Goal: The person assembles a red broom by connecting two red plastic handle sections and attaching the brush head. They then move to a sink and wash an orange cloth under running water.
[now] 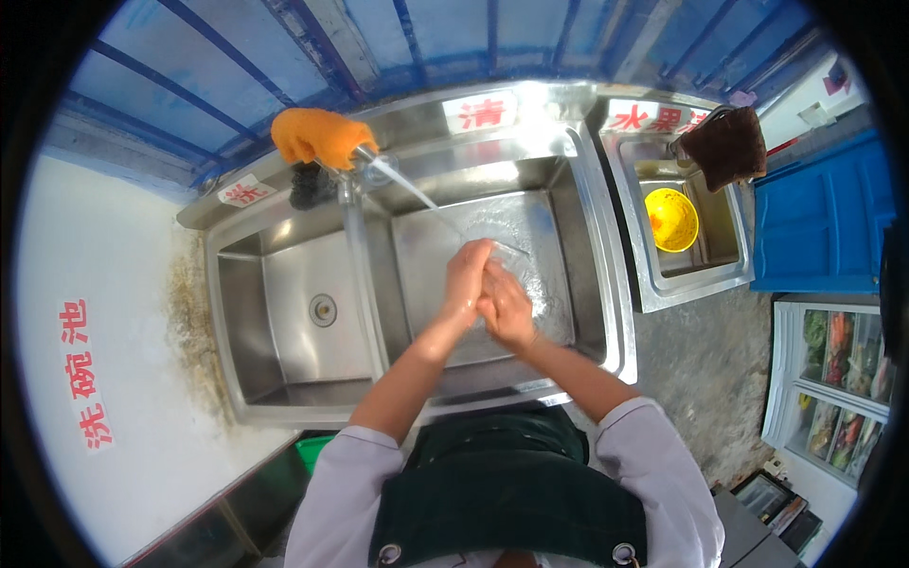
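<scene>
Over the right basin of a steel double sink, my two hands are clasped together. My left hand presses against my right hand, their fingers closed round each other. Whether anything small is between the palms is hidden. Both look wet. A stream of water runs from the tap toward the far side of my hands, and water spreads over the basin floor. An orange cloth is draped on the tap, with a dark scrubber beneath it.
The left basin has a drain. At right, a smaller sink holds a yellow bowl; a brown cloth hangs above it. Farther right are a blue cabinet and a glass-fronted fridge with vegetables.
</scene>
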The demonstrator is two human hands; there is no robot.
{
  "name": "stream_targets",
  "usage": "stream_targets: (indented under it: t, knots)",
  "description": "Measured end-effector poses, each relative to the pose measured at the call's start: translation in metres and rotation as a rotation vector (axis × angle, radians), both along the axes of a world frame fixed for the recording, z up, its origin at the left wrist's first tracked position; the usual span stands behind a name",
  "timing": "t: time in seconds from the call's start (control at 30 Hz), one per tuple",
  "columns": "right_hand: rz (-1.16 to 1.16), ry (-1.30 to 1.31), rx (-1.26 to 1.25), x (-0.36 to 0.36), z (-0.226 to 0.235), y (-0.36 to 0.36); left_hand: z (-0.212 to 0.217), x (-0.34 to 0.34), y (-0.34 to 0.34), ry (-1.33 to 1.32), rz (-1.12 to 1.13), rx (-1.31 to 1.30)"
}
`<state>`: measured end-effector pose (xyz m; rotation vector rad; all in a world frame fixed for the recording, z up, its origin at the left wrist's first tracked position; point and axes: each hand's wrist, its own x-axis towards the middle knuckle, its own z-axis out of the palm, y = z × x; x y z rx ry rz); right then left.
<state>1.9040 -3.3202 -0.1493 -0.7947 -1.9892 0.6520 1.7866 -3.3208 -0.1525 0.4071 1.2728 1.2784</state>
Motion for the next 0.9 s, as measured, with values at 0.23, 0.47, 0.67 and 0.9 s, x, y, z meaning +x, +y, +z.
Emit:
stream_targets:
  t: [0.23, 0.47, 0.67, 0.9]
  knots:
    - [0.122, 0.271, -1.275, 0.02, 0.003, 0.04, 0.017, -0.035, -0.005, 0.171, -0.519, -0.17]
    - [-0.136, 0.396, -1.194, -0.004, 0.02, 0.01, -0.008, 0.002, -0.006, -0.378, 0.06, -0.025]
    - [0.206, 0.124, -0.206, 0.022, -0.004, 0.005, 0.016, -0.002, -0.039, -0.345, -0.095, 0.335]
    - [0.229, 0.12, -1.204, 0.027, 0.03, 0.025, 0.009, 0.0, -0.021, -0.535, -0.09, 0.098]
